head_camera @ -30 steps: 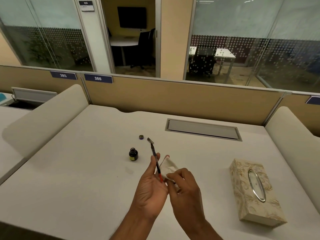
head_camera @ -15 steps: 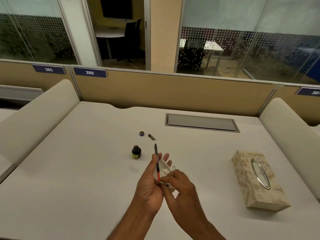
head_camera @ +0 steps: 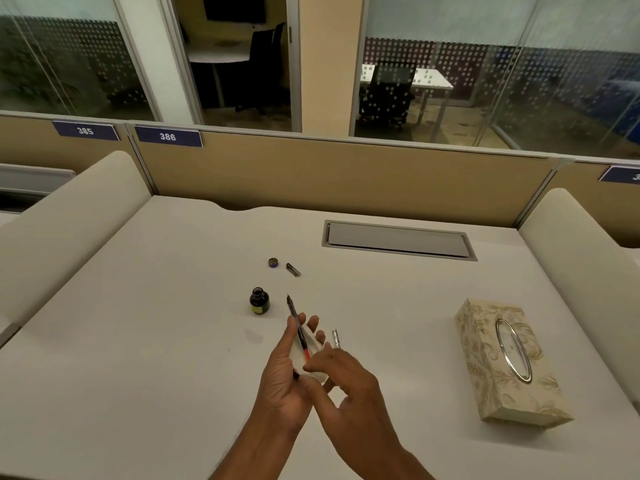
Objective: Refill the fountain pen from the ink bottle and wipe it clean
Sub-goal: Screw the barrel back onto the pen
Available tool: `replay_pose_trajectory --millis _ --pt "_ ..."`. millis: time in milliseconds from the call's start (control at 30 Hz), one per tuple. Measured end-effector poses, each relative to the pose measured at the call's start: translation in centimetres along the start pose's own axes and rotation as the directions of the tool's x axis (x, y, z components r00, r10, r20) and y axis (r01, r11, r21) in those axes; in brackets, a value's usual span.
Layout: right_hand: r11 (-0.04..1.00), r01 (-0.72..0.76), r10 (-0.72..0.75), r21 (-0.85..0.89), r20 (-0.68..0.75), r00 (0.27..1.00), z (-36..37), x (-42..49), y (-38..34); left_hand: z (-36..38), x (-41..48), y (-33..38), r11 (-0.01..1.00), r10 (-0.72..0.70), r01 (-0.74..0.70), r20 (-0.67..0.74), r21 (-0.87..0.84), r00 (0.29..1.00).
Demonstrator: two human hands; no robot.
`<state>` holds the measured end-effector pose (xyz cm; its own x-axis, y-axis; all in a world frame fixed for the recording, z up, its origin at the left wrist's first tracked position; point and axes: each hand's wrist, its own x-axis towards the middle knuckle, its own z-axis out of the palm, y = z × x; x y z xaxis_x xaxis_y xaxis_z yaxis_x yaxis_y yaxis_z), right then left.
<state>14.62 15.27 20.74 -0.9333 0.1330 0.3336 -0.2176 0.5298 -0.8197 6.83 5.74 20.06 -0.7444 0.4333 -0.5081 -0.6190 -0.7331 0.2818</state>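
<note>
My left hand holds the fountain pen, a thin dark barrel with a red section, nib end pointing away from me. A white tissue lies in that palm under the pen. My right hand pinches the tissue's near corner at the pen's lower end with index finger and thumb. The small dark ink bottle stands open on the desk just left of the pen tip. Its cap lies farther back, with a dark pen part beside it. A small silver pen part lies right of my hands.
A patterned tissue box with an oval opening sits at the right. A grey cable hatch is set into the white desk at the back. Padded dividers flank both sides, and a tan partition closes the back.
My right fingers have slid down to the pen's near end. The pen now leans slightly left. The silver part beside my hands has come into full view.
</note>
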Motion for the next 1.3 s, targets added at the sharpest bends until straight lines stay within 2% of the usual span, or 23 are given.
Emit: replay_pose_trajectory --millis 133,233,300,433,600,767,900,1033,1133,1300 --pt "0.997 -0.02 0.03 0.073 -0.139 0.99 -1.8 0.8 1.6 -0.8 1.6 -1.1 0.997 0.047 -0.049 -0.036 -0.063 0.998" --pt "0.971 -0.216 0.236 0.106 -0.247 0.94 -2.1 1.9 5.8 -1.5 2.7 -1.4 0.995 0.082 -0.085 -0.066 -0.054 0.994" --pt "0.922 -0.368 0.387 0.118 -0.249 0.888 -1.4 2.4 9.1 -1.8 3.1 -1.3 0.995 0.086 -0.09 -0.093 -0.035 0.992" --pt "0.846 -0.532 0.517 -0.036 -0.186 0.835 1.4 3.0 14.0 -2.4 4.0 -0.3 0.999 0.036 -0.038 -0.134 -0.014 0.99" --pt "0.751 -0.611 0.588 -0.25 -0.166 0.791 5.2 4.5 16.9 -2.8 4.8 1.3 1.0 -0.002 0.003 -0.107 0.011 0.994" --pt "0.695 -0.617 0.595 -0.369 -0.187 0.782 7.8 5.1 18.4 -2.8 4.8 2.6 0.999 -0.038 0.041 -0.117 0.027 0.992" --pt "0.68 -0.628 0.595 -0.378 -0.216 0.774 8.2 5.6 18.3 -3.4 5.0 3.3 0.997 -0.062 0.068 -0.145 0.038 0.987" --pt "0.747 -0.655 0.61 -0.117 -0.274 0.744 7.1 5.2 14.8 -3.3 5.0 3.8 0.994 -0.067 0.08 -0.152 0.079 0.986" --pt "0.845 -0.529 0.528 0.072 -0.262 0.808 5.2 4.0 9.1 -3.1 4.9 4.1 0.988 -0.12 0.133 -0.141 0.084 0.983" --pt "0.896 -0.424 0.443 0.131 -0.194 0.876 2.2 1.6 2.7 -1.7 4.4 3.7 0.992 -0.088 0.098 -0.115 0.077 0.989"
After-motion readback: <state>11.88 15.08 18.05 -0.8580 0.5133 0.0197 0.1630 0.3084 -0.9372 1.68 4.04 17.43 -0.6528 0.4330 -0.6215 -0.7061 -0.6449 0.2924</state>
